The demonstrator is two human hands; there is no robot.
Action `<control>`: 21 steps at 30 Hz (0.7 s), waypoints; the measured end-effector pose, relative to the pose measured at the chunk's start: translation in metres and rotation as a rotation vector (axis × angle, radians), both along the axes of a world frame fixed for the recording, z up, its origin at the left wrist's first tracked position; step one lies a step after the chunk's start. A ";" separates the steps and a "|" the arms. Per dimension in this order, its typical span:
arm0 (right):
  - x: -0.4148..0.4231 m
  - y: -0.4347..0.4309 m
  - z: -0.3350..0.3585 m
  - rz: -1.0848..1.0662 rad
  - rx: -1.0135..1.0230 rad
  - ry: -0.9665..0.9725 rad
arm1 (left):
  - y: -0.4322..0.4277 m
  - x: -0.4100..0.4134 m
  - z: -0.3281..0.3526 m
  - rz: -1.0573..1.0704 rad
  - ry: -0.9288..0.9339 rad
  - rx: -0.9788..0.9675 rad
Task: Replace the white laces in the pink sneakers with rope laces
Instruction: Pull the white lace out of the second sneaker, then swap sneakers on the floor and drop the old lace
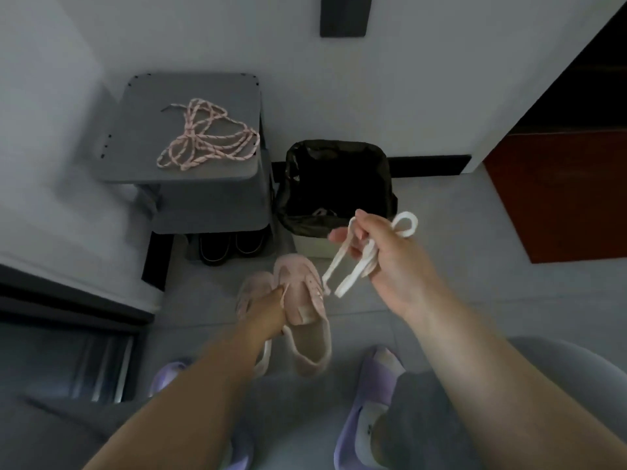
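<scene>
Removal looks finished: the left hand [268, 310] pinches the 2 pink sneakers [300, 293] together, and the right hand [390, 259] grips the bunched white laces [346, 273] near the lined bin [288, 198]. Next, I judge: drop them in, then reach for the rope laces [207, 140] on the grey stool [190, 93] beyond.

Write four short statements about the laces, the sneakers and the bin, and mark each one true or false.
1. The right hand holds the white laces. True.
2. The left hand grips the pink sneakers. True.
3. The rope laces are threaded into the sneakers. False: they lie loose on the grey stool.
4. The bin stands to the left of the stool. False: it stands to the stool's right, by the wall.
</scene>
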State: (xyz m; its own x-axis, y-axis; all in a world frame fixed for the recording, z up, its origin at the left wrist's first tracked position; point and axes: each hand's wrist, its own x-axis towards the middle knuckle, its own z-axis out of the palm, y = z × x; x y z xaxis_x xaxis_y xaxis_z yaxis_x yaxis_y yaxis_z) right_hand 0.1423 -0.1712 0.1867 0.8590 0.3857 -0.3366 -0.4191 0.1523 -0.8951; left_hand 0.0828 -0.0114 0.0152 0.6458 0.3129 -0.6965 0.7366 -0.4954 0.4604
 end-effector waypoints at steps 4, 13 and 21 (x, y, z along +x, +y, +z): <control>0.011 0.013 -0.011 -0.123 -0.019 0.113 | 0.010 0.004 -0.068 -0.020 0.027 0.036; 0.022 0.019 -0.008 -0.208 -0.111 0.158 | 0.026 0.012 -0.053 0.055 0.058 -0.023; 0.013 0.013 -0.003 -0.141 -0.236 -0.055 | 0.063 0.034 0.113 -0.235 -0.191 0.016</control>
State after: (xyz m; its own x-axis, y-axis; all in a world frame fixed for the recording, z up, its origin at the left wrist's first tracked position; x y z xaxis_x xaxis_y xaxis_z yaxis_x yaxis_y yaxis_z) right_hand 0.1552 -0.1584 0.1840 0.9183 0.1774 -0.3539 -0.3579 -0.0096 -0.9337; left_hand 0.1166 0.0518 0.1280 0.8206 0.1493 -0.5516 0.5016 -0.6508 0.5700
